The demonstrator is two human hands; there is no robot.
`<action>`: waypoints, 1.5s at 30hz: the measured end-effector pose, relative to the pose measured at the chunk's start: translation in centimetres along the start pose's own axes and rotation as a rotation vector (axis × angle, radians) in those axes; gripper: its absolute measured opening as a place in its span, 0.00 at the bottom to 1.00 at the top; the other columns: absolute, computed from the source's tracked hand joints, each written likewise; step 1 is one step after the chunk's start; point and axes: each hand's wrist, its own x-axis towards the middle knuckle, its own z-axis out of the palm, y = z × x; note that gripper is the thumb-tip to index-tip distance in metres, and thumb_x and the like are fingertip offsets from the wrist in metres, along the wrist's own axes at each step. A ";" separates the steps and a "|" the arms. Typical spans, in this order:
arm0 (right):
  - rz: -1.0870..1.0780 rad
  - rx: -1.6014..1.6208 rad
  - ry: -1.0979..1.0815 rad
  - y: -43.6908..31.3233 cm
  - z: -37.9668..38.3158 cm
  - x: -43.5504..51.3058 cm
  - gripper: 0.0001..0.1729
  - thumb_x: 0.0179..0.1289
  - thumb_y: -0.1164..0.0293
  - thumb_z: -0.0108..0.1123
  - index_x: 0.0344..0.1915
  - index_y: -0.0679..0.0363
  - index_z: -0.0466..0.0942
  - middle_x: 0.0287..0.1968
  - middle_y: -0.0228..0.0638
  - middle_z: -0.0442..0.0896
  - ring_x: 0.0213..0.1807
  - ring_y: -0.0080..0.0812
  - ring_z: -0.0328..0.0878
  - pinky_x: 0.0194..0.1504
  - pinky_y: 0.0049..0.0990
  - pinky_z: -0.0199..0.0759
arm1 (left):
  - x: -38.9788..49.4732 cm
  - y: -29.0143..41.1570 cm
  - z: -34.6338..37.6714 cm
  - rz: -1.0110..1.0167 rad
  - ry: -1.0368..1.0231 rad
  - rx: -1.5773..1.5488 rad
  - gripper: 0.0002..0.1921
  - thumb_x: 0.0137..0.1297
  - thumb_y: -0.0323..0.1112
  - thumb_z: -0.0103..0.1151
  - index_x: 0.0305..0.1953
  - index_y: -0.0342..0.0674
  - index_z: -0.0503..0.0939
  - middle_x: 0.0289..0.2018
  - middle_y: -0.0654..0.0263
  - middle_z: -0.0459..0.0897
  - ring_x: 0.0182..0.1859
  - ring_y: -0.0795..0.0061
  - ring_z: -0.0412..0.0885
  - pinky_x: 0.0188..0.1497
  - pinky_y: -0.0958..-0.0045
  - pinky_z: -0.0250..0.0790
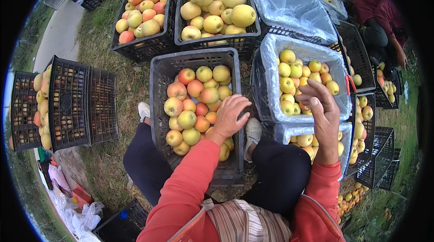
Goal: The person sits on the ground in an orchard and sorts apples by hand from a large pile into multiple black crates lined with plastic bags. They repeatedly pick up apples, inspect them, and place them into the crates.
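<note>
A black plastic crate [157, 103] stands between my knees, partly filled with red-and-yellow apples [186, 120]. My left hand [232, 116] is over its right side, palm down, thumb apart from the fingers, nothing visible in it. To the right stands a crate with a clear plastic liner [269, 55], holding mostly yellow-green apples [296, 70]. Over its right half hovers my right hand [320, 106], fingers loosely curved and thumb apart, with no apple seen in it. That hand hides some of the apples below.
Two full apple crates [149, 42] [217, 40] stand ahead, beside a plastic-lined crate [291, 8]. Stacked apple crates [69, 103] are at left. Red-handled pruning shears [350, 84] hang at the lined crate's right rim. A person [379, 14] crouches at the far right among more crates.
</note>
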 end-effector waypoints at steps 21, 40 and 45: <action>-0.071 -0.298 -0.217 -1.5 8.2 -3.1 0.22 0.68 0.78 0.63 0.62 0.63 0.77 0.46 0.41 0.87 0.45 0.31 0.86 0.49 0.29 0.79 | -7.6 -3.7 2.3 -0.614 -0.585 0.289 0.38 0.50 0.36 0.77 0.64 0.44 0.72 0.60 0.53 0.72 0.60 0.53 0.76 0.62 0.57 0.73; -0.107 -0.321 -0.421 -0.5 10.5 -5.1 0.29 0.65 0.67 0.67 0.64 0.63 0.74 0.52 0.50 0.84 0.49 0.48 0.84 0.53 0.38 0.78 | -13.4 7.4 -10.4 -0.602 0.122 -1.173 0.52 0.63 0.74 0.57 0.73 0.36 0.59 0.66 0.59 0.71 0.67 0.68 0.73 0.69 0.62 0.68; -0.273 -0.324 -0.603 -1.2 12.3 -9.0 0.57 0.50 0.60 0.79 0.77 0.60 0.58 0.71 0.54 0.68 0.72 0.53 0.67 0.72 0.41 0.62 | -14.3 10.7 -11.5 -0.742 0.120 -1.421 0.43 0.71 0.72 0.45 0.72 0.43 0.63 0.65 0.61 0.75 0.65 0.65 0.77 0.65 0.62 0.72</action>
